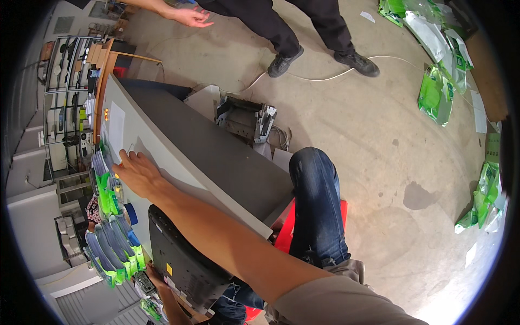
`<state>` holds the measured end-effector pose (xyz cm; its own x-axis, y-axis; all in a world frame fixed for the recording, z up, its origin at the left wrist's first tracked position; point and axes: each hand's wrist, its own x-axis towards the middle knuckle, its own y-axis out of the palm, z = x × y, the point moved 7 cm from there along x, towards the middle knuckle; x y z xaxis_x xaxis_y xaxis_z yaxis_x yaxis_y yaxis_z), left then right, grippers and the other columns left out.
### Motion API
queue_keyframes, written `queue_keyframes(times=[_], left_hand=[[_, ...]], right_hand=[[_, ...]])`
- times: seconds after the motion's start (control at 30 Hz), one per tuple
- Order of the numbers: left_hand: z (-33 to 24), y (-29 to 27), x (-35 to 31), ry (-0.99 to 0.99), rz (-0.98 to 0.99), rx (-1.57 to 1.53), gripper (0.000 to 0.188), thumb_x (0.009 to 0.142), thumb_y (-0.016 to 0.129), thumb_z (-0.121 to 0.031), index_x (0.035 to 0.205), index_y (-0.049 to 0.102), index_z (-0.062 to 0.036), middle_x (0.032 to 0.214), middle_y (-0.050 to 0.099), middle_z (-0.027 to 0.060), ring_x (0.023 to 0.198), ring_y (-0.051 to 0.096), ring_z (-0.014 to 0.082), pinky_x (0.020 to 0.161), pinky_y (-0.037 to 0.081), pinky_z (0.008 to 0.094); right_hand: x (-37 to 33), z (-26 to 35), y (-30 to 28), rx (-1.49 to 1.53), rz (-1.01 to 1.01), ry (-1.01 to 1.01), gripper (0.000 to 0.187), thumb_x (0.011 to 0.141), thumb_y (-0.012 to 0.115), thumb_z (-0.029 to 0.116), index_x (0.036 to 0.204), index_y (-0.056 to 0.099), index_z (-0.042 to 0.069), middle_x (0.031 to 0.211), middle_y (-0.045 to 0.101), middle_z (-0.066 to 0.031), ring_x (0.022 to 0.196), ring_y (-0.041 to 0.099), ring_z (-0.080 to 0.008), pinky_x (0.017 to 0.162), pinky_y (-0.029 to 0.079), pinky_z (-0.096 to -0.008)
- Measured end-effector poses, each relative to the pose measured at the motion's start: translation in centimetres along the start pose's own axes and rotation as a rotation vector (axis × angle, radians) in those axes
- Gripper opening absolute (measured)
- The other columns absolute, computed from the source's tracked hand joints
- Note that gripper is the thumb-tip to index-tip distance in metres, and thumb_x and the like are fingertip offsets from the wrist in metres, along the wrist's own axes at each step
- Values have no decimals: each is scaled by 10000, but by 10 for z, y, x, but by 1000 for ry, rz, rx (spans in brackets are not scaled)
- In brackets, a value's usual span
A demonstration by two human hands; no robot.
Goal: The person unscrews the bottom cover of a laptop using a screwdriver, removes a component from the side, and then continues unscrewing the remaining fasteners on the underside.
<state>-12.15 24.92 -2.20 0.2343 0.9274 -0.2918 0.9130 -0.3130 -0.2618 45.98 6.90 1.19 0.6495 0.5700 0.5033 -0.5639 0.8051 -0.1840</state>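
Lying tilted at the near side of the pale-grey tabletop [135,122], the black laptop [187,262] in the head view presents its underside, with the left hand [156,277] at its left edge, that hand's fingers too hidden to tell their grip. Beyond, the right hand [138,173] extends over the tabletop, fingers bent and close together beside a small orange-yellow object [118,167]; whether they hold it cannot be told. The step in hand is probably handling a small item, and the next move likely calls for a light pinch while the laptop is kept steady
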Motion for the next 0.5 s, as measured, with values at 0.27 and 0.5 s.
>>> queue_keyframes(times=[0.27, 0.5], left_hand=[[4, 2, 3, 47, 83, -63, 454, 1120, 430, -466, 1220, 622, -67, 1199, 674, 109, 1124, 629, 266, 1024, 472, 431], [13, -16, 15, 100, 115, 71, 680, 1038, 487, -653, 1313, 567, -37, 1325, 575, 183, 1240, 551, 322, 1108, 414, 471]], right_hand=[[3, 2, -8, -22, 7, -11, 213, 926, 604, 92, 1132, 646, 63, 1161, 570, -181, 1050, 649, -324, 903, 517, -450], [4, 2, -13, -4, 2, -28, 220, 948, 618, 137, 1148, 631, 45, 1135, 561, -202, 987, 670, -380, 872, 537, -500]])
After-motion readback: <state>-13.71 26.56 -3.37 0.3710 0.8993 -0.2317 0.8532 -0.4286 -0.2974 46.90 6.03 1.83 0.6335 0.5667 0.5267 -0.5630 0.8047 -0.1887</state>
